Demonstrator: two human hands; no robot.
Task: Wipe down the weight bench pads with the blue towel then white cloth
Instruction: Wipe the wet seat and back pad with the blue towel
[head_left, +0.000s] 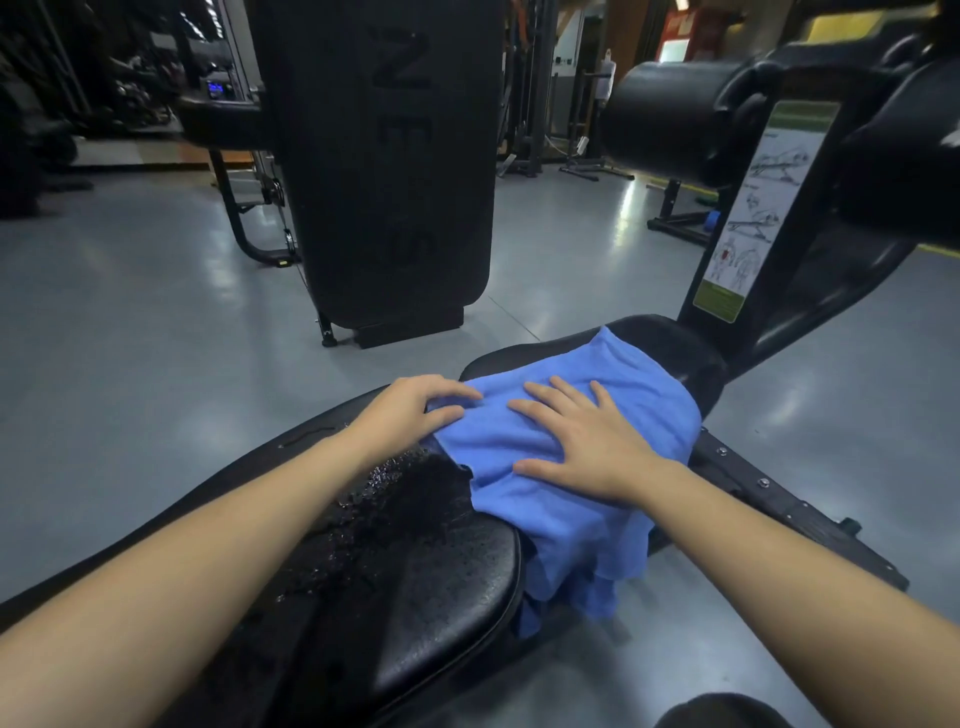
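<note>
The blue towel (613, 395) lies spread over the black bench pads, across the gap between the long near pad (415, 561) and the small far seat pad (670, 343). One end of the towel hangs off the right side of the near pad. My right hand (587, 441) presses flat on the towel with fingers spread. My left hand (410, 405) rests on the towel's left edge with fingers bent over it. Wet droplets cover the near pad just below the towel. No white cloth is in view.
A tall black machine shroud (384, 171) stands on the grey floor ahead. At the right rise the bench's upright post with an instruction label (753, 208) and a black roller pad (660, 119). The bench's metal rail (789, 509) runs along the right side.
</note>
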